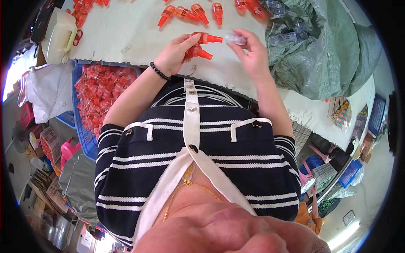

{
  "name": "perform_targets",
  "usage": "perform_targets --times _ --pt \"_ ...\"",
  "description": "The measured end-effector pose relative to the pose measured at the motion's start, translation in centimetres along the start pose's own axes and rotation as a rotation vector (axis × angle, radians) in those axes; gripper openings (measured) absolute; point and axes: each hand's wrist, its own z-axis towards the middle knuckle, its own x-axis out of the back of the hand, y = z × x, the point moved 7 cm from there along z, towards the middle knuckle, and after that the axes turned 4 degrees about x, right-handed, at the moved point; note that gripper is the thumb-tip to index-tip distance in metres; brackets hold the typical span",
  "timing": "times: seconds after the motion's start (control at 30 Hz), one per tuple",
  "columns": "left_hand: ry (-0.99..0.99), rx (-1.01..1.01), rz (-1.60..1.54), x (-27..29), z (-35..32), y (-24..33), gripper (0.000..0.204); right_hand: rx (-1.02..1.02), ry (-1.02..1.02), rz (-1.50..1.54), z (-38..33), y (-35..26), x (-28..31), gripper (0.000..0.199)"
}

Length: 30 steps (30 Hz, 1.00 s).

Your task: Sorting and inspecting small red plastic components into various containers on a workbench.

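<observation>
Over the white table (139, 25), my left hand (174, 54) is closed around two small red bottle-shaped pieces (204, 53), their tapered tips pointing right. Between the thumb and fingers of my right hand (254, 52) is a clear plastic cap (237, 39). Its end faces the tip of the upper red piece, with a small gap between them. Beyond my hands lie several more red pieces (198, 13), some on their sides with tips toward me.
At my left stands a blue basket (86, 137) heaped with red pieces. A green woven sack (329, 55) with clear caps (289, 37) lies on the table at right. Scissors (78, 38) and a cream container (59, 36) are at far left. Another person's arm (314, 202) shows lower right.
</observation>
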Motion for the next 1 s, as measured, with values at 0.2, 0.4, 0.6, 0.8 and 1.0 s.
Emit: perform_targets --times 0.2,0.4,0.6,0.8,1.0 --pt "0.001 0.058 -0.012 -1.0 -1.0 0.6 0.032 0.211 -0.167 0.002 0.6 -3.9 -3.0 0.033" --pt "0.054 -0.219 0.168 -1.5 -1.2 1.9 0.034 0.169 -0.153 0.023 0.4 -2.9 -3.5 0.03" --pt "0.175 -1.112 1.149 -3.8 -4.2 5.9 0.031 -0.449 -0.185 0.746 -1.2 1.8 -5.0 0.028" --pt "0.074 -0.764 0.798 -2.4 -1.9 3.8 0.028 -0.436 -0.285 0.577 -1.0 2.1 -3.4 0.029" --pt "0.13 -0.21 0.169 1.4 0.5 1.3 0.033 0.121 0.009 -0.832 1.4 2.3 8.4 0.04"
